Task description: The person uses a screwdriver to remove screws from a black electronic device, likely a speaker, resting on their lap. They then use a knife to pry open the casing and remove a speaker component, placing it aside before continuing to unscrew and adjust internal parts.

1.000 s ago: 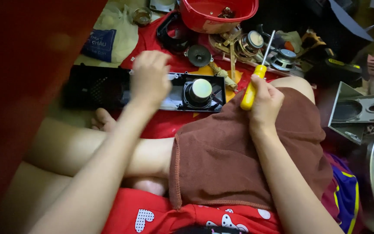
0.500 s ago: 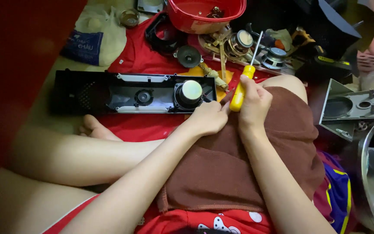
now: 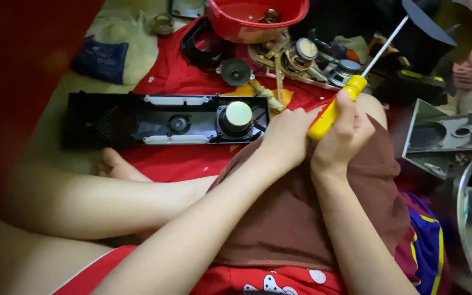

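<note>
Now the left hand (image 3: pixel 285 139) has come off the long black speaker panel (image 3: pixel 165 119) and sits by the right hand (image 3: pixel 342 136) on the brown knee, right of the middle. So the panel lies alone on the red cloth (image 3: pixel 192 158), left of the middle, with no hand steadying it. The right hand's grip is tight around the yellow screwdriver (image 3: pixel 337 106), tip pointing to the upper right. The left fingers curl beside the handle, touching it; I cannot tell if they hold anything. A red bowl (image 3: pixel 258 19) sits at the top.
</note>
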